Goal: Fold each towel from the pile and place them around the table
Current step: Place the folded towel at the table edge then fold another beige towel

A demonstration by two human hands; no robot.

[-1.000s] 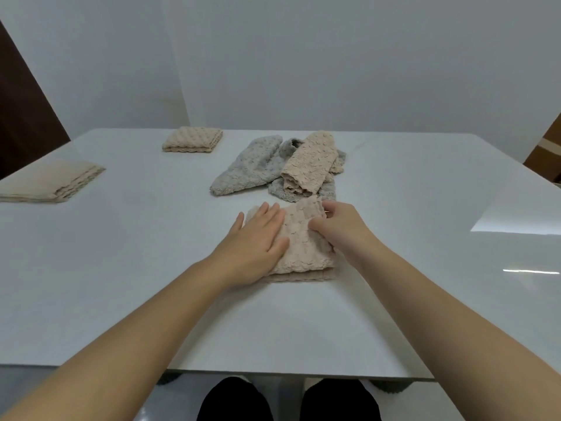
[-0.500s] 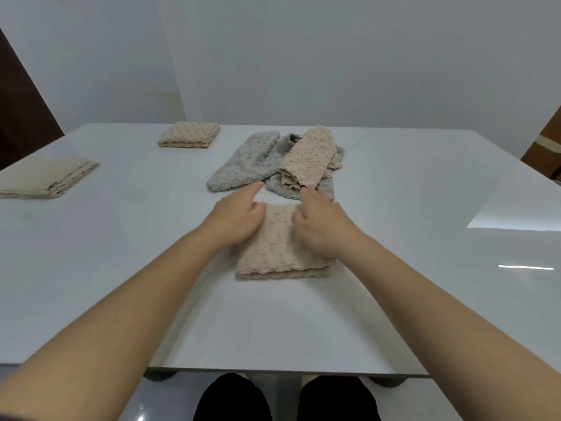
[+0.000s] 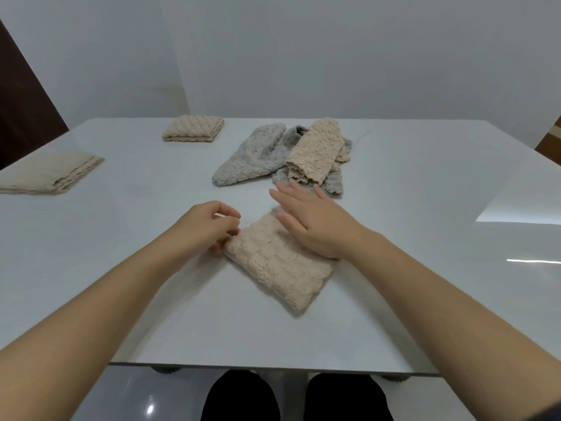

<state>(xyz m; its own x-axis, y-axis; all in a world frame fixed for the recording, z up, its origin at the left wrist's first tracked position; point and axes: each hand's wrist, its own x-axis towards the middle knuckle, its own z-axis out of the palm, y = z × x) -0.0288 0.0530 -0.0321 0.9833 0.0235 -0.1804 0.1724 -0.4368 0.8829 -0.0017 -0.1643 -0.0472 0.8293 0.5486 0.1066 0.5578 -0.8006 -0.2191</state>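
1. White glossy table (image 3: 425, 299). The folded beige nubbly towel (image 3: 279, 265) lies mid-table right in front and is now skewed diagonal; half a second ago it sat square to the near edge.
2. My read: the fold is done and the towel is being swung round for placement.
3. Left hand (image 3: 209, 229): fingers curled, now against the towel's left corner. Can't tell whether it pinches the edge or only touches it.
4. Right hand (image 3: 315, 226): fingers straight and spread, heel of the palm resting on the towel's far right part, gripping nothing.
5. Just beyond the right fingertips is the pile: grey fluffy towel (image 3: 252, 156) with a crumpled beige towel (image 3: 315, 153) draped over it. Both unfolded.
6. Far left: folded beige square towel (image 3: 194, 132). Left edge: folded flat cream towel (image 3: 51, 177). They sit well apart, already placed.
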